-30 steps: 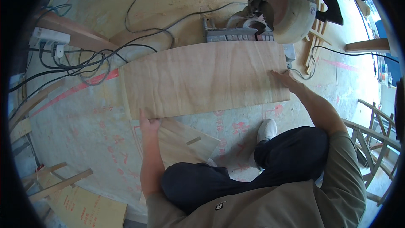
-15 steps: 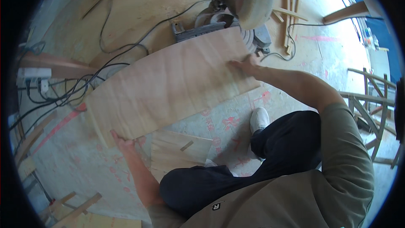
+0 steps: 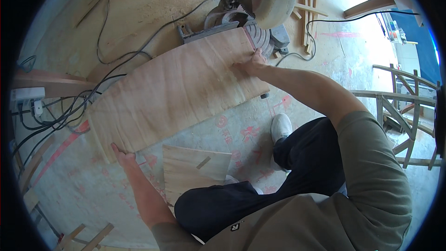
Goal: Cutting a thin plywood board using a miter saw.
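Observation:
A wide plywood board (image 3: 172, 93) lies slantwise in front of a miter saw (image 3: 269, 0), its far right end up against the saw's fence and round base. My left hand (image 3: 124, 157) grips the near left corner, thumb on the top face and the other fingers hidden beneath. At the right end, my right hand (image 3: 253, 63) holds the board's edge, its fingers partly hidden. The saw head is raised, with the toothed blade (image 3: 245, 13) showing just beyond the board.
Black cables (image 3: 88, 97) run to a white power strip (image 3: 28, 94) at the left. A smaller plywood piece (image 3: 195, 165) lies by my knee. Thin wood strips (image 3: 310, 23) lie right of the saw. Wooden frames (image 3: 404, 111) stand at the far right. Sawdust covers the floor behind the board.
The board has shifted a little to the left with both my hands on it, showing more of the saw's round base. The whole view has also moved slightly.

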Tool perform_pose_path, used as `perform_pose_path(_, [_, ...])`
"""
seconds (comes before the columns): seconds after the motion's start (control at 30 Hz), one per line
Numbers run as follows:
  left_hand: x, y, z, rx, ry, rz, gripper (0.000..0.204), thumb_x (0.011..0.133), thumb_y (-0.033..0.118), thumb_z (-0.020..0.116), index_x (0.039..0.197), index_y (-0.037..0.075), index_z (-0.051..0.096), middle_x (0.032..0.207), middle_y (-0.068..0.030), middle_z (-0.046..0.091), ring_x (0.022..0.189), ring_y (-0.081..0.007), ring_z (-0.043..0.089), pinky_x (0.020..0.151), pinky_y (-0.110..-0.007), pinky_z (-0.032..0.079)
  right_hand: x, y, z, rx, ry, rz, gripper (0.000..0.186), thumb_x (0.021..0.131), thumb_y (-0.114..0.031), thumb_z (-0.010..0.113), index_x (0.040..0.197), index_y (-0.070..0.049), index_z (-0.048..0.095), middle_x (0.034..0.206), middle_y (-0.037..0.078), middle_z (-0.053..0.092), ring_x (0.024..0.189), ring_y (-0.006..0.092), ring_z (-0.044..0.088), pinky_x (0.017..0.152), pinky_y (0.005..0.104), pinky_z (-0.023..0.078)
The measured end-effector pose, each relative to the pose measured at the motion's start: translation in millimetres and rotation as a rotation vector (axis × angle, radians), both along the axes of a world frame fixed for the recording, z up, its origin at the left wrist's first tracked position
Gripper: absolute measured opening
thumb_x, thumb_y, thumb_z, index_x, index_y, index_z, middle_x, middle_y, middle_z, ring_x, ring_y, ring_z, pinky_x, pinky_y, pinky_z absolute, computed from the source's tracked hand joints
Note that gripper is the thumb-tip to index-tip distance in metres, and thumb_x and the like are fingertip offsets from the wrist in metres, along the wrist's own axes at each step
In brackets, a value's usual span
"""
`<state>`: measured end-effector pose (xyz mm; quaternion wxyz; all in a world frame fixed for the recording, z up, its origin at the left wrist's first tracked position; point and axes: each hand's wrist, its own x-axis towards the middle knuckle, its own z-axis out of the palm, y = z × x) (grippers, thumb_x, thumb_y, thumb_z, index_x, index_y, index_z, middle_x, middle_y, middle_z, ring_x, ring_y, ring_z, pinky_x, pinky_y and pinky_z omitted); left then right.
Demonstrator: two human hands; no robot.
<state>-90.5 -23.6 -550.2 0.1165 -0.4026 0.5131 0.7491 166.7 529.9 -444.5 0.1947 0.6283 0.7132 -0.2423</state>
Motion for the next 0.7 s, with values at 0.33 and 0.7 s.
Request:
perform_pose_path(0.33, [4,4,-16,0.111,0.057,0.018,0.081,0.08,0.047,0.078,0.144,0.01,0.045,0.145,-0.0071,0.049,0.129,-0.0287,0.048,0.111,-0.044,0.036,-1,-5,11,0.015,-0.124,0.118,0.119,0.067,-0.076,0.07,0.153,-0.012,0.02,0.15,0.017,0.04,0.142,0.0359,0.032,0.116,0.0501,0.023])
perform_pose_path(0.7, [92,181,128,-1.177,1.176,-1.287,0.055,0.082,0.028,0.078,0.122,-0.002,0.055,0.115,-0.0154,0.059,0.109,-0.0337,0.054,0.097,-0.043,0.041,22,6,-1,0.045,-0.065,0.158,0.107,0.068,-0.075,0.069,0.147,-0.015,0.03,0.135,0.017,0.052,0.132,0.0332,0.043,0.105,0.0479,0.031])
